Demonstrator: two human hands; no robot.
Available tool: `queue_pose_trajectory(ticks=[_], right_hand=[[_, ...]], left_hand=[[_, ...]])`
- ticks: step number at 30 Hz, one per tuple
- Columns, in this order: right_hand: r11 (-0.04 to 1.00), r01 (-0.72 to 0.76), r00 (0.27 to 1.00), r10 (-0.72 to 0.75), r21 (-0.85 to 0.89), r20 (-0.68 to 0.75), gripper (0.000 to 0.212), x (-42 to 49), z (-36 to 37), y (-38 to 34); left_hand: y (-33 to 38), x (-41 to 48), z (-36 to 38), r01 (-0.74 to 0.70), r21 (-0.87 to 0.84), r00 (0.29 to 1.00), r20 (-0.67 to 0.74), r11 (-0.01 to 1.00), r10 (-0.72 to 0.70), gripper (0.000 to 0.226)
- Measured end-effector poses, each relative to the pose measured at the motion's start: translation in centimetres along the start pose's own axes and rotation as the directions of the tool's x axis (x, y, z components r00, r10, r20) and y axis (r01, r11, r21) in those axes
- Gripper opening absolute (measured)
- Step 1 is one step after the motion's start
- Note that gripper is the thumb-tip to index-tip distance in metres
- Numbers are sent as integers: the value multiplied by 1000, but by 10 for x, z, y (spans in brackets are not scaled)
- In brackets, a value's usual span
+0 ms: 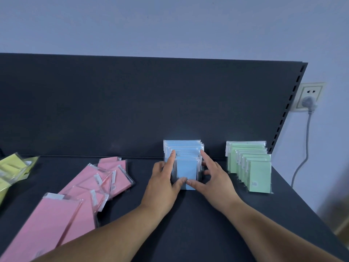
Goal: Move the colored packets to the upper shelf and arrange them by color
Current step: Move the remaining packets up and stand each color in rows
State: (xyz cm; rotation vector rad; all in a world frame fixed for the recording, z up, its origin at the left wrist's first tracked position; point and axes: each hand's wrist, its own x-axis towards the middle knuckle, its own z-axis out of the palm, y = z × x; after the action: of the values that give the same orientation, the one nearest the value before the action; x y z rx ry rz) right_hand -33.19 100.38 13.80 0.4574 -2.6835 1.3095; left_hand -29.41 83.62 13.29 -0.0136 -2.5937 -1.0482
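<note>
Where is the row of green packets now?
In the head view, the green packets stand at the right end of the shelf, right of the blue packets.

Bare forearms [117,229], bare left grip [162,183], right grip [215,177].
</note>
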Motion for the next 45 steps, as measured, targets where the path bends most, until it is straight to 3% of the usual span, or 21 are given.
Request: queue_pose_trajectory(ticks=[5, 10, 18, 24, 33, 45], right_hand=[[999, -1, 999, 4, 52, -46, 93, 0, 0, 1], [994, -6, 997, 15, 107, -81, 66, -3, -4, 2], [974, 21, 999, -9, 224, -51, 52, -6, -9, 0], [965, 51, 986, -90, 257, 141, 78, -5, -19, 14], [987, 140, 980, -150, 82, 129, 83, 4, -15, 14], [983, 113, 990, -124, 147, 68, 84, -4, -25, 19]], left_hand=[[1, 0, 0, 8, -14, 1000, -11, 1000, -8, 84], [2, -4, -1, 28, -14, 998, -64, 1000, -29, 77], [8, -10, 0, -31, 71, 998, -45, 997, 34, 75], [8, -8, 1, -24, 113, 998, -60, 993, 31, 75], [8, -4, 4, 0, 132, 997, -73, 991, 10, 87], [15, -9, -8, 57, 133, 998, -18, 989, -55, 91]])
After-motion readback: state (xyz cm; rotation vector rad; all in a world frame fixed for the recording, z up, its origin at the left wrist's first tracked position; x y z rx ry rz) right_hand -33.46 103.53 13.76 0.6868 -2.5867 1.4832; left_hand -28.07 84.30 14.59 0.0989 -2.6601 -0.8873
